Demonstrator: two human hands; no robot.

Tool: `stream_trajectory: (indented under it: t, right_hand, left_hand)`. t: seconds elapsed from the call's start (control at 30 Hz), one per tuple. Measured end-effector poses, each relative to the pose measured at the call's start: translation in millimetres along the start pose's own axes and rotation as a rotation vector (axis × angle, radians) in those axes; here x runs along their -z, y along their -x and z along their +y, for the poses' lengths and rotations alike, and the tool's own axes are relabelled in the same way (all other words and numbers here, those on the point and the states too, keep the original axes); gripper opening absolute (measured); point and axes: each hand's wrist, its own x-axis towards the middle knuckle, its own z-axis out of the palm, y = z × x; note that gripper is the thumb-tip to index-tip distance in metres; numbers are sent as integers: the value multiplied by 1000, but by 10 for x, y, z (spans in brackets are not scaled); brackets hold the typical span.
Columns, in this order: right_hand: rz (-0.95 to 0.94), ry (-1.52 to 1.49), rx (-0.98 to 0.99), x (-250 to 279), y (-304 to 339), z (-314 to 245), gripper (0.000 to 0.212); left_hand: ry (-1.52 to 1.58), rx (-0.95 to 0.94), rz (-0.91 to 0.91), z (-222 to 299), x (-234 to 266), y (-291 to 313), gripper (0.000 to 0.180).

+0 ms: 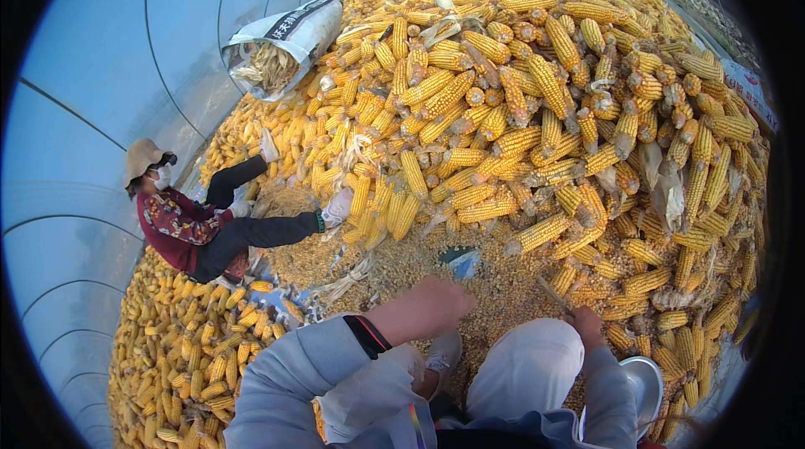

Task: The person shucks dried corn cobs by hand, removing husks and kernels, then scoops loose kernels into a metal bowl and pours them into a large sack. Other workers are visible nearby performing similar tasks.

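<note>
My left hand (438, 305) is closed like a fist above loose corn kernels (495, 281), its back toward me. Its fingers are curled out of sight, and whatever they may hold is hidden. Beside my right knee, my right hand (589, 327) grips a thin, stick-like tool (551, 291) whose far end points at the corn pile. Too little of the tool shows to tell its exact kind. Many yellow corn cobs (537, 233) lie heaped just past both hands.
A shiny metal basin (644, 390) stands beside my right forearm. At the left, a person (189, 218) in a hat and mask sits among the cobs, legs stretched toward the pile. A white sack (306, 34) of husks lies on the heap. Plastic sheeting (84, 97) over hoops curves behind.
</note>
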Motion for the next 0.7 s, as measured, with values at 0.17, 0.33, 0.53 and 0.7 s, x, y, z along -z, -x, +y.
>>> stream_trajectory:
  t: [0.17,0.33,0.53,0.7]
  right_hand:
    - [59,-1326,76,1077,-98,-1014,12]
    - [-204,-1255,394,2133,-17,-1949,13]
    - [-568,-878,243,2159,-88,-2578,17]
    - [-1041,-370,235,1362,-374,-2931,25]
  left_hand:
    - [216,63,379,133,155,106,40]
    - [263,-29,152,130,59,225,41]
    - [177,-200,-68,-118,-230,858,44]
    - [242,19,279,-460,-301,1408,50]
